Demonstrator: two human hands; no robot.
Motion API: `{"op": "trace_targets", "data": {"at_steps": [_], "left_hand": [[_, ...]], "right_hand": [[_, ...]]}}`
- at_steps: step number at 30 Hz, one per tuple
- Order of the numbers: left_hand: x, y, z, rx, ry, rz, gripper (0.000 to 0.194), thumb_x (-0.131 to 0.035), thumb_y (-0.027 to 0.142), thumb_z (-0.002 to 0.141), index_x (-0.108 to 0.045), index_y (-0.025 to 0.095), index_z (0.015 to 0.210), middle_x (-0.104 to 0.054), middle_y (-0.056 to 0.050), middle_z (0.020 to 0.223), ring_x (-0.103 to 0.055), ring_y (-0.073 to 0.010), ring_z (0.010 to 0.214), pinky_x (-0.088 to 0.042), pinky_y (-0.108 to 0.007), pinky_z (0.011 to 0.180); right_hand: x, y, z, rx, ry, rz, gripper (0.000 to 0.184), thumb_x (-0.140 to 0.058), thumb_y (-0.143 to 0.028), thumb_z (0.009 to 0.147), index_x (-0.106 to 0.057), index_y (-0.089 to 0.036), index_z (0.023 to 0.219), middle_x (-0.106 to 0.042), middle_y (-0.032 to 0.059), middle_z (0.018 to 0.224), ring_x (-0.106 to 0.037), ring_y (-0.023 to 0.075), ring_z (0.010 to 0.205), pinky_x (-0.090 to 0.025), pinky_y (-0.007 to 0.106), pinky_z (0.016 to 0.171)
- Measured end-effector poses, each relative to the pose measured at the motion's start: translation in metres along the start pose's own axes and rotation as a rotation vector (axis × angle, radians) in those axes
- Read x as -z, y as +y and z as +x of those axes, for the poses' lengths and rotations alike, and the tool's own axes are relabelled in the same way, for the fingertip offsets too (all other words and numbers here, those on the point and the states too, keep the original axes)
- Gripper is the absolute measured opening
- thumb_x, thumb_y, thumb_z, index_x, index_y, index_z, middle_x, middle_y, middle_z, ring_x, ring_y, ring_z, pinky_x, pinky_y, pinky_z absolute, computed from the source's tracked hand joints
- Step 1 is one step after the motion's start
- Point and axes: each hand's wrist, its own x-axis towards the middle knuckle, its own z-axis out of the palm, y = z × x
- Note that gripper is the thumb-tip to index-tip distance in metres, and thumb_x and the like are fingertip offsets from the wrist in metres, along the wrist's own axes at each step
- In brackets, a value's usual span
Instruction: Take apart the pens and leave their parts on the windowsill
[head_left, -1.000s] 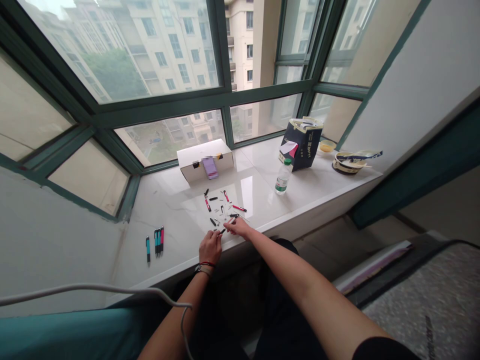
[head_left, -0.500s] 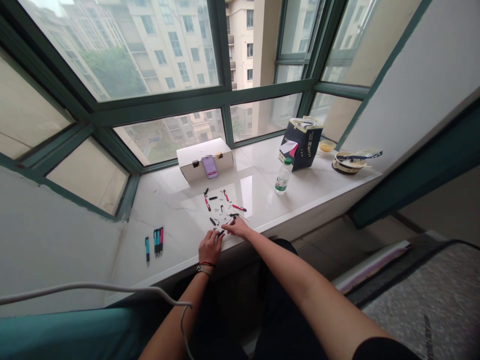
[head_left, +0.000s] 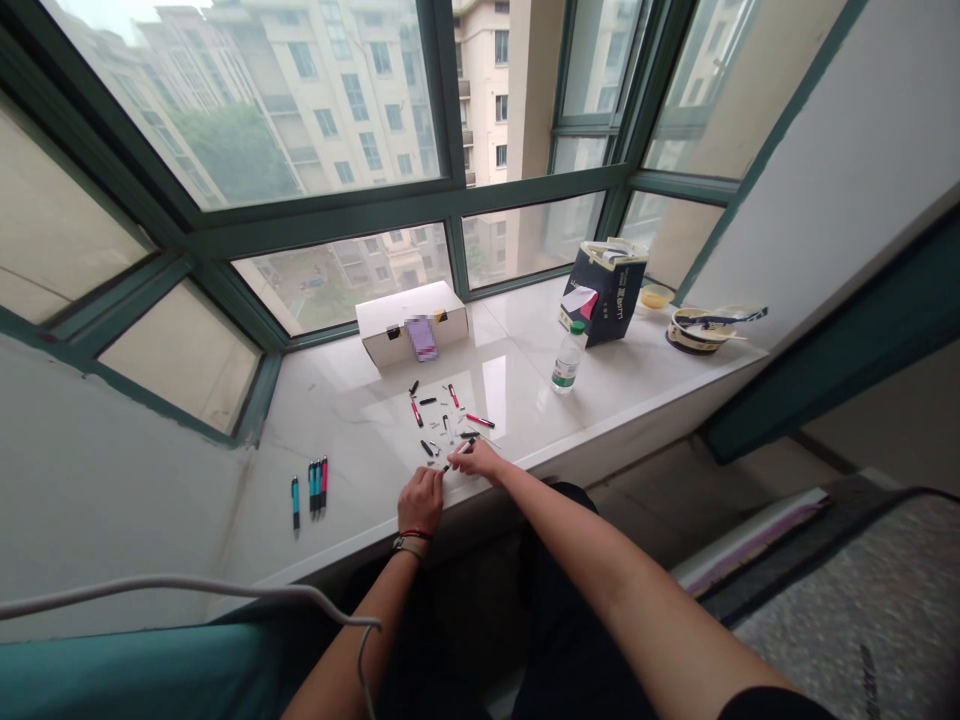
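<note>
My left hand and my right hand meet near the front edge of a white marble sill. Together they grip a thin black pen part, each hand pinched on one end. Just beyond my fingers lie several loose pen pieces, black, red and pink, scattered on the sill. Several finished pens in teal and red lie side by side to the left, with one teal pen slightly apart.
A white cardboard box stands at the back by the window. A water bottle, a dark paper bag and bowls sit at the right end. A grey cable crosses the lower left.
Both hands stay together on the pen part with only small finger movement. The view has tipped up a little, so everything sits slightly lower in the picture.
</note>
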Motion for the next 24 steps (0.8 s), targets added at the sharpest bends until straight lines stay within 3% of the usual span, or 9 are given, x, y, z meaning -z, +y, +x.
{"op": "trace_targets", "data": {"at_steps": [5, 8, 12, 17, 24], "left_hand": [[-0.0012, -0.0004, 0.0002, 0.073, 0.061, -0.068, 0.029, -0.054, 0.047, 0.093, -0.057, 0.023, 0.107, -0.069, -0.002, 0.096, -0.064, -0.0189, 0.078, -0.042, -0.029, 0.07], [-0.0019, 0.0003, 0.0004, 0.073, 0.053, -0.04, 0.022, -0.047, 0.042, 0.097, -0.058, 0.023, 0.1, -0.068, -0.003, 0.092, -0.064, -0.0188, 0.076, -0.042, -0.029, 0.069], [-0.0014, 0.0017, 0.0008, 0.078, 0.039, 0.0, 0.027, -0.036, 0.035, 0.101, -0.059, 0.023, 0.093, -0.067, -0.004, 0.093, -0.063, -0.0182, 0.077, -0.04, -0.029, 0.067], [-0.0005, 0.0004, 0.0003, 0.046, 0.03, -0.036, 0.026, -0.05, 0.047, 0.095, -0.057, 0.023, 0.101, -0.067, -0.003, 0.096, -0.064, -0.0192, 0.08, -0.042, -0.03, 0.07], [-0.0023, -0.0013, -0.0001, 0.045, 0.032, -0.036, 0.023, -0.048, 0.042, 0.097, -0.059, 0.023, 0.098, -0.069, -0.003, 0.091, -0.064, -0.0183, 0.076, -0.043, -0.029, 0.07]], "right_hand": [[0.0034, -0.0023, -0.0025, -0.001, 0.029, 0.08, 0.029, -0.082, -0.038, 0.069, -0.068, -0.013, 0.072, -0.067, 0.0032, 0.063, -0.058, 0.0105, 0.058, -0.046, 0.021, 0.057], [0.0033, -0.0035, -0.0036, -0.01, 0.014, 0.075, 0.03, -0.082, -0.039, 0.068, -0.068, -0.013, 0.072, -0.067, 0.0037, 0.063, -0.058, 0.0109, 0.058, -0.046, 0.021, 0.057], [0.0023, -0.0047, -0.0044, -0.02, 0.026, 0.06, 0.029, -0.084, -0.037, 0.067, -0.068, -0.013, 0.071, -0.068, 0.0042, 0.063, -0.058, 0.0113, 0.058, -0.046, 0.021, 0.056], [0.0033, -0.0041, -0.0043, -0.017, 0.022, 0.088, 0.032, -0.085, -0.039, 0.066, -0.069, -0.011, 0.073, -0.067, 0.004, 0.062, -0.06, 0.0119, 0.059, -0.047, 0.022, 0.058], [0.003, -0.004, -0.0029, -0.022, 0.022, 0.07, 0.034, -0.085, -0.041, 0.065, -0.069, -0.011, 0.071, -0.068, 0.0044, 0.063, -0.059, 0.0115, 0.057, -0.047, 0.022, 0.056]]}}
